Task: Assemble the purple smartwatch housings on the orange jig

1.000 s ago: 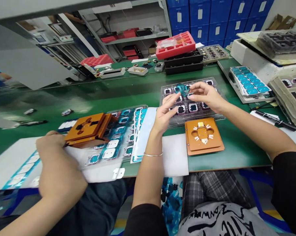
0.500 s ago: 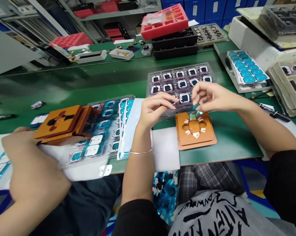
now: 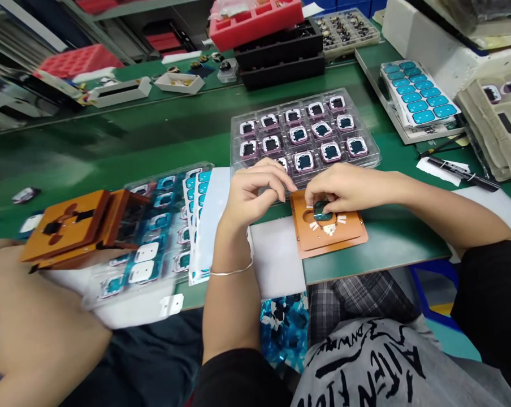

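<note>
My right hand (image 3: 344,189) is closed on a small dark teal rounded-square piece (image 3: 322,211), pinched at its edge over the recess of an orange fixture plate (image 3: 332,242). Part of the piece is hidden by the fingers. White tabs stand out around the recess. My left hand (image 3: 258,192), a thin bracelet at its wrist, hovers by the plate's upper left corner with bent, loosely parted fingers and nothing visible in them. Just behind both hands lies a clear tray (image 3: 368,163) of square frames with dark centres.
At left a co-worker's blurred hand (image 3: 39,305) is beside an orange hinged fixture (image 3: 69,223). Sheets of teal stickers (image 3: 213,226) and a white pad (image 3: 275,254) lie left of my plate. More sticker sheets (image 3: 420,93) and a pen (image 3: 463,172) are at right.
My right hand has come down and left, bringing the teal piece from above the plate's back edge to its recess. My left hand's fingers have curled somewhat more. The camera view has shifted.
</note>
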Demonstrator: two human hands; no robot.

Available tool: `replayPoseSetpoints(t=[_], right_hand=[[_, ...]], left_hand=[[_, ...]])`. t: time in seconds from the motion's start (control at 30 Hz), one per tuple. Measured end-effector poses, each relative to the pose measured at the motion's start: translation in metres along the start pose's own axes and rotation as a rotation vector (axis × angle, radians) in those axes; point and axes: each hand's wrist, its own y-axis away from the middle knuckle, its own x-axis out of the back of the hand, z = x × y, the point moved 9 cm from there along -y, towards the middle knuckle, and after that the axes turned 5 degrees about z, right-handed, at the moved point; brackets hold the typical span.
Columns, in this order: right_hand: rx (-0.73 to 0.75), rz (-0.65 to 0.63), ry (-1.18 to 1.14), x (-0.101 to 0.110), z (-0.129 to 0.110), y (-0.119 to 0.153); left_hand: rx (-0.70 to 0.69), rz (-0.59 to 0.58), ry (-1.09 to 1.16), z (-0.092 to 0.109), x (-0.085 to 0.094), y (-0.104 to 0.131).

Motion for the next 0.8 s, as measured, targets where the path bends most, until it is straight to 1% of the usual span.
replayPoseSetpoints(t=[0.07,0.2,0.27,0.37,0.43,0.53,0.6,0.67,0.73,0.8], right_hand=[[0.035,-0.007,-0.003,0.0,-0.002,0.0],[0.037,0.001,-0.078,0.002,0.001,0.0],[0.04,-0.008,-0.074,0.0,0.002,0.0],[0.064,-0.015,0.01,-0.004,-0.003,0.001],[0.072,0.017,0.103,-0.002,-0.005,0.002],[0.059,0.071,0.212,0.003,-0.003,0.003],[0.076,0.143,0.226,0.008,-0.001,0.003],[0.091,0.278,0.236,0.017,0.006,0.001],[0.068,0.431,0.288,0.028,0.018,0.001],[0.005,0.563,0.333,0.041,0.033,0.003]], left_hand=[[0.011,-0.011,-0.012,-0.001,-0.001,0.0],[0.037,-0.021,-0.035,-0.001,-0.002,0.0],[0.034,-0.022,-0.041,0.0,-0.002,-0.001],[0.046,-0.06,-0.05,0.002,-0.006,-0.001],[0.074,-0.083,-0.059,0.001,-0.008,-0.001],[0.094,-0.077,-0.066,-0.001,-0.005,-0.001],[0.081,-0.081,-0.066,0.001,-0.005,-0.001],[0.046,-0.129,-0.065,0.007,-0.01,-0.001],[0.008,-0.232,-0.064,0.017,-0.021,0.001],[-0.003,-0.36,-0.101,0.026,-0.036,0.005]])
